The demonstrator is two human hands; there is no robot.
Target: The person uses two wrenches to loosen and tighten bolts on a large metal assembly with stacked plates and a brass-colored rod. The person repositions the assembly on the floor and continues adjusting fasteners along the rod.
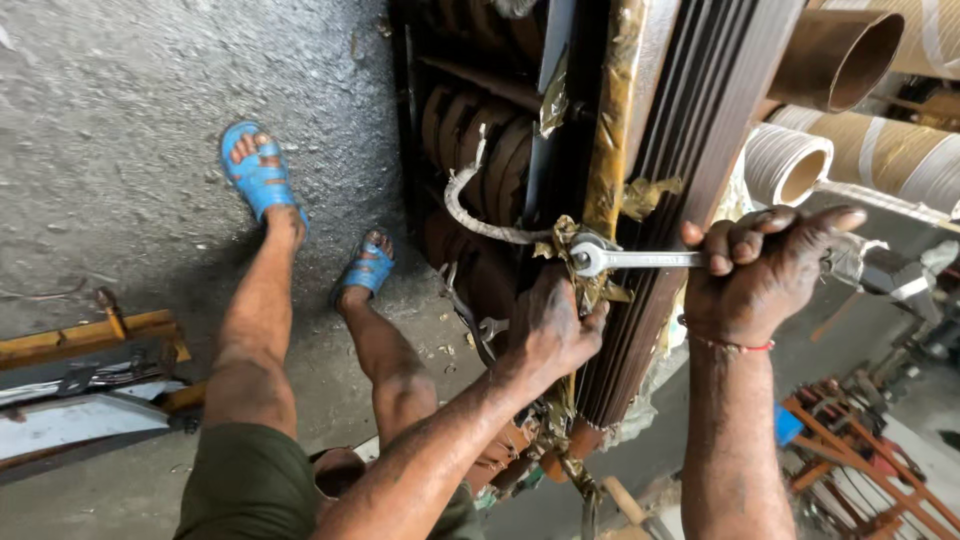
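My right hand (765, 262) is closed around the handle of a silver ring spanner (625, 259), whose ring end sits on a bolt on a dark metal frame (640, 120) wrapped in torn gold tape. My left hand (548, 325) grips the frame's edge just below the spanner's ring, fingers curled round the taped part. A red thread circles my right wrist. A stack of thin dark ribbed strips (700, 150) stands along the frame's right side.
Cardboard tubes (835, 60) lie at the upper right. My legs, in blue sandals (257, 172), stand on rough grey concrete. A yellow metal bar (90, 338) lies at the left. Orange metal framework (860, 450) sits at the lower right. A grey cable (470, 222) loops beside the frame.
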